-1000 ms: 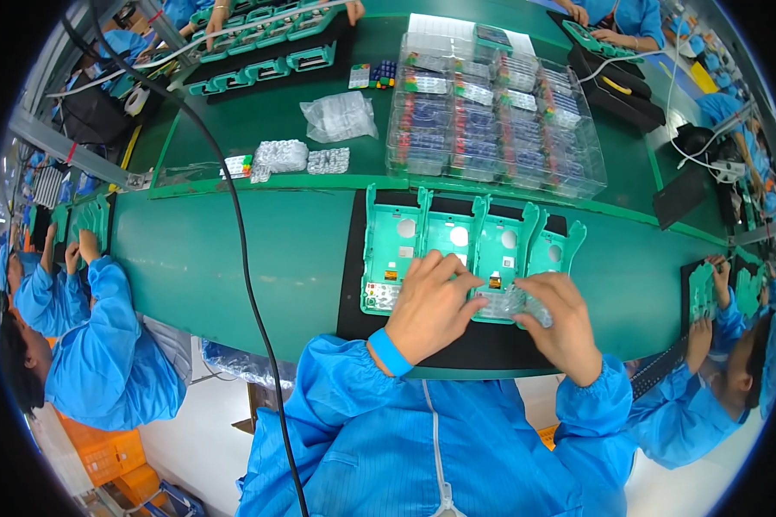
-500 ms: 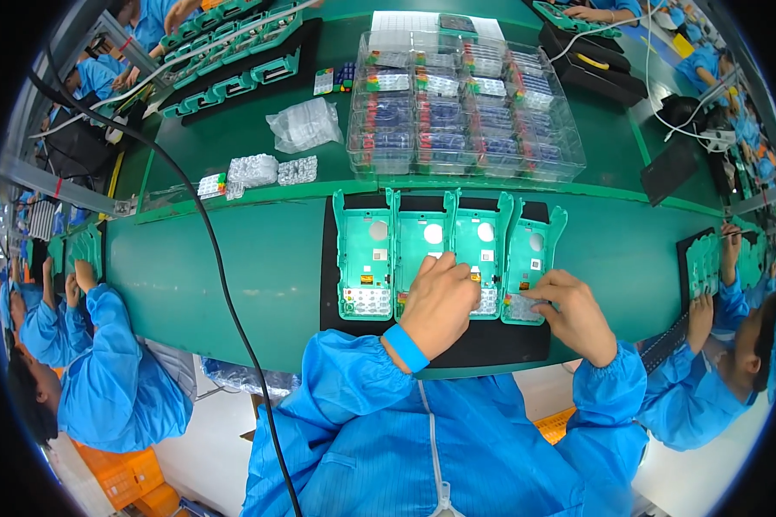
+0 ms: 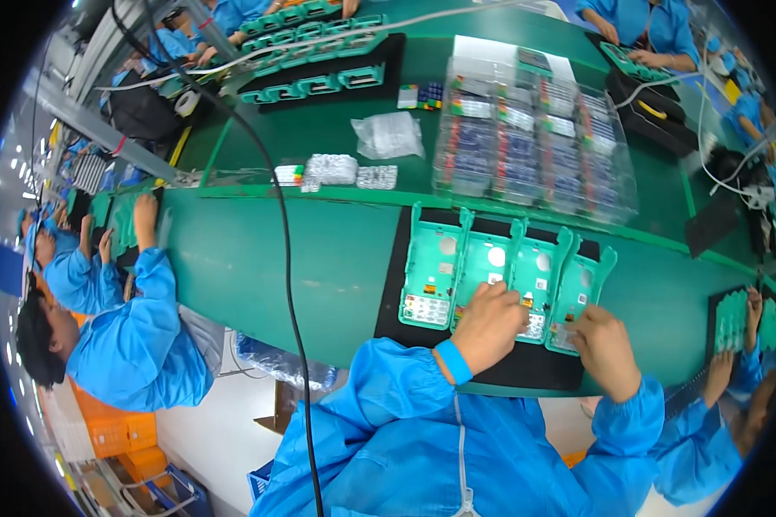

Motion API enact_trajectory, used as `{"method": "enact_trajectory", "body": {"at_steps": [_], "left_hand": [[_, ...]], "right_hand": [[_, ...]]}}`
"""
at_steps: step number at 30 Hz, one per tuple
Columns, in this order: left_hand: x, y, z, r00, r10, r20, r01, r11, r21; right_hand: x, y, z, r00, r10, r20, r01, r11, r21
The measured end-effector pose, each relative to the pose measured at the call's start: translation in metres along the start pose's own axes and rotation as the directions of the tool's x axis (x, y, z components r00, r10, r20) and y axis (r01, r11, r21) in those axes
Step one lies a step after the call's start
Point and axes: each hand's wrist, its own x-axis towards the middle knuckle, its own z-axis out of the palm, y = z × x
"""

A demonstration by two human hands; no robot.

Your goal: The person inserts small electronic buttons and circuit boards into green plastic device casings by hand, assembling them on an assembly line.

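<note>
Four green plastic device housings stand side by side, open side up, on a black mat [image 3: 391, 320]. My left hand [image 3: 490, 323], a blue band at its wrist, rests over the lower part of the second housing [image 3: 489, 246]. Its fingers are curled towards the third housing [image 3: 540, 250], and what they hold, if anything, is hidden. My right hand [image 3: 610, 349] has its fingertips pinched at the right edge of a translucent keypad [image 3: 563, 336] in the fourth housing [image 3: 580, 277]; nothing between them can be made out. A pale keypad [image 3: 427, 309] lies in the leftmost housing [image 3: 435, 250].
Beyond a raised green ledge stands a clear compartment tray [image 3: 622, 194] of stacked keypads. Left of it lie a crumpled plastic bag [image 3: 388, 135] and keypad stacks [image 3: 331, 169]. A black cable [image 3: 290, 293] hangs across the view. Co-workers in blue sit on both sides.
The view has turned, so the bench and housings sit further right. My right fingers have drawn back slightly from the keypad's face to its edge. My left hand stays over the middle housings.
</note>
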Motion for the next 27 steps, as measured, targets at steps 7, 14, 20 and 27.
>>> {"method": "enact_trajectory", "body": {"at_steps": [7,14,20,27], "left_hand": [[-0.005,-0.002,-0.005,0.999,-0.034,-0.007,0.034,0.999,-0.036],[-0.006,-0.002,-0.006,0.999,-0.038,-0.034,0.037,0.998,-0.046],[-0.025,-0.027,-0.063,0.918,-0.186,-0.351,0.140,0.978,-0.153],[-0.077,-0.077,-0.092,0.820,-0.392,-0.417,0.449,0.892,0.045]], "right_hand": [[-0.034,-0.019,-0.001,0.987,-0.124,-0.098,0.115,0.989,-0.094],[-0.028,-0.028,0.010,0.999,0.007,0.051,-0.003,0.995,-0.095],[-0.028,-0.028,0.020,0.990,-0.143,-0.021,0.136,0.972,-0.194],[-0.016,-0.040,0.037,0.994,-0.099,-0.040,0.083,0.953,-0.292]]}}
